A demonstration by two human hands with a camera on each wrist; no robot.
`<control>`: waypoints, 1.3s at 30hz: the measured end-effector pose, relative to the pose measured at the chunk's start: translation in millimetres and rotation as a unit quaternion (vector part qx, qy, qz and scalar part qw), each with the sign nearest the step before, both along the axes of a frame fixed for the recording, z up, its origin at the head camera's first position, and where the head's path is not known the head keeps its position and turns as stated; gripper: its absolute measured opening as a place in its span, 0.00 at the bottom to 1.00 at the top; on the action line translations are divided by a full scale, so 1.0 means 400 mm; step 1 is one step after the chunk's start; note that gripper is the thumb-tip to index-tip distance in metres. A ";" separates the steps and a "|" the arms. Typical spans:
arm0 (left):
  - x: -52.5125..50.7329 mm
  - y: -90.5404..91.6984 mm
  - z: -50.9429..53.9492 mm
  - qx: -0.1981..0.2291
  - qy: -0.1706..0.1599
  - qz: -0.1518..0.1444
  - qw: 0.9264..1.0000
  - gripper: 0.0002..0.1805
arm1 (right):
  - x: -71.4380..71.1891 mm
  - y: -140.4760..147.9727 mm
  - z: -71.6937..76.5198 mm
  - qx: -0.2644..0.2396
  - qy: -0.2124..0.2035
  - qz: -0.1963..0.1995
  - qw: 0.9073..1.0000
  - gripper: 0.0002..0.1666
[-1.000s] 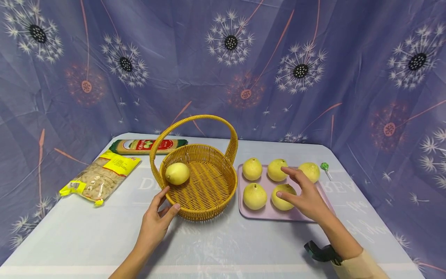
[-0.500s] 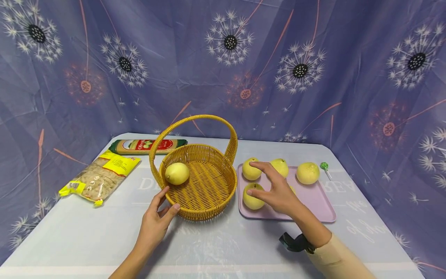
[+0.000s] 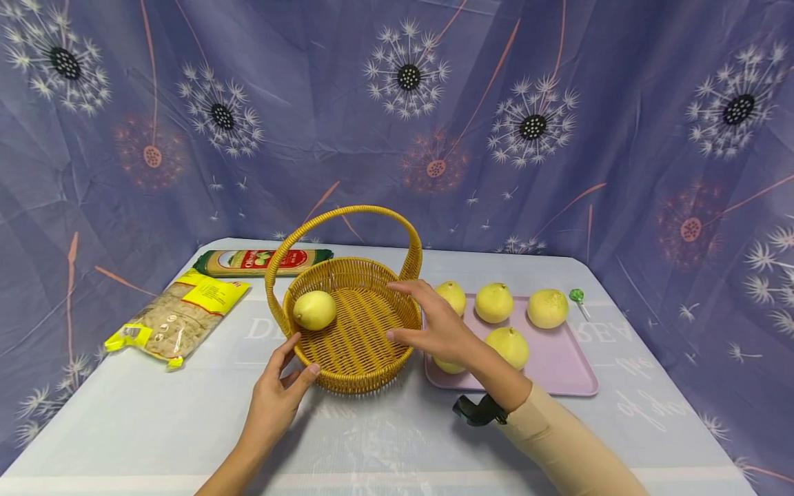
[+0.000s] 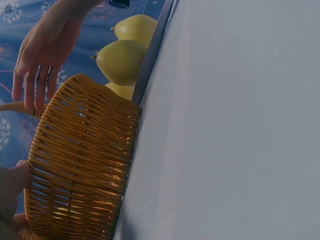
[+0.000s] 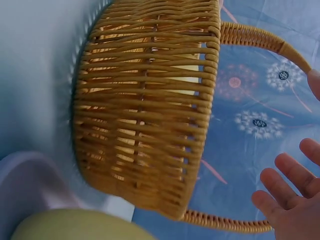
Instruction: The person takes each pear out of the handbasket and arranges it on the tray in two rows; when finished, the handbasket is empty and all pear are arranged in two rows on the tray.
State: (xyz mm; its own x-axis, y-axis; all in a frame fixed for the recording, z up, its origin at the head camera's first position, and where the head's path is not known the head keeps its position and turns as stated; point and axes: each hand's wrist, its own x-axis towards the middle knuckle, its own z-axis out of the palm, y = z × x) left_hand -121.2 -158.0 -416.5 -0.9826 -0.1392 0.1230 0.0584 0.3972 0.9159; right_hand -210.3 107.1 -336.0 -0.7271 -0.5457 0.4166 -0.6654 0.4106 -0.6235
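A yellow wicker basket (image 3: 369, 337) with a tall arched handle stands left of the table's middle. One yellow pear (image 3: 314, 310) lies inside against its left wall. My left hand (image 3: 279, 393) holds the near left rim, its thumb and index finger on the weave. My right hand (image 3: 437, 327) hovers over the basket's right rim with nothing in it, thumb and fingers spread apart. In the right wrist view its fingers (image 5: 287, 192) are beside the handle. To the right, a pink tray (image 3: 558, 362) bears several more pears (image 3: 507, 348), one partly hidden behind the right hand.
A yellow clear-fronted bag (image 3: 180, 313) of pale dry food lies at the left. Behind it, a long pack (image 3: 260, 262) with green ends and a red label lies along the back edge. A green lollipop (image 3: 578, 300) rests beyond the tray's right side. A patterned cloth (image 3: 397, 138) hangs behind.
My right hand has moved left, from above the tray to the basket's right rim, without a pear. My left hand and the basket have stayed in place.
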 end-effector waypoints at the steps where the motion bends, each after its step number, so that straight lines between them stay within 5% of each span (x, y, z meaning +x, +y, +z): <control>1: 0.000 0.000 0.000 0.001 0.000 0.000 1.000 0.36 | -0.003 -0.008 0.003 0.002 -0.006 0.000 1.000 0.42; 22: -0.002 0.001 0.001 -0.002 0.008 -0.001 1.000 0.36 | -0.091 -0.143 0.039 0.062 -0.053 0.004 0.997 0.42; 39: 0.001 0.000 0.001 0.002 0.002 -0.007 1.000 0.36 | -0.144 -0.240 0.093 0.123 -0.026 0.031 0.992 0.41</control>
State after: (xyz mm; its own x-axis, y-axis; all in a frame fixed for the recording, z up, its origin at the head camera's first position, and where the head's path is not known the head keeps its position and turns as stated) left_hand -120.8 -158.0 -416.1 -0.9839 -0.1256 0.1270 0.0682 0.3926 0.9172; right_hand -268.0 11.0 -298.7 -0.7055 -0.6707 0.2290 -0.6642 0.5129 -0.5438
